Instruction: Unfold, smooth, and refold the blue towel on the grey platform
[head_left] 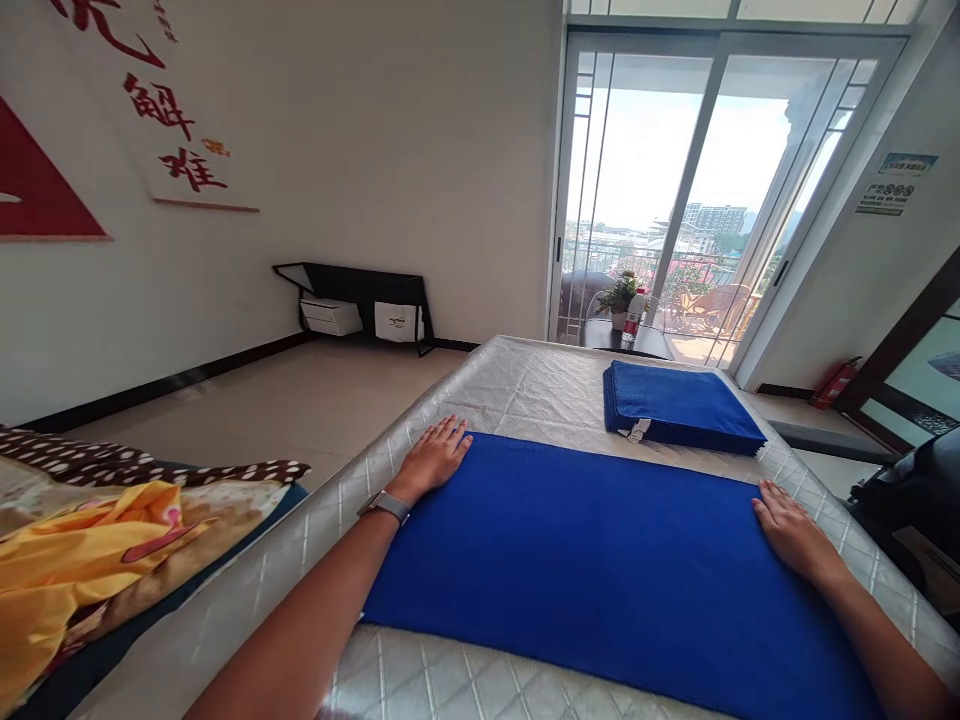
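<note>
A blue towel [592, 560] lies spread flat across the quilted mattress [442, 670]. My left hand [437, 455], with a watch [388, 507] on its wrist, rests at the towel's far left corner, palm down and fingers stretched out. At the far right corner my right hand [793, 527] lies flat, its fingers extended and touching the towel's edge. Neither hand grips anything. Just beyond the towel sits a stack of folded blue towels [682, 400], with white labels [639, 430] showing at its near left corner.
At left, a yellow cloth [97, 560] lies on other bedding. A small table [637, 345] beyond the mattress bears a potted plant [621, 300] and a bottle [634, 315]. A black rack [360, 283] stands by the wall; a fire extinguisher [835, 383] is at right.
</note>
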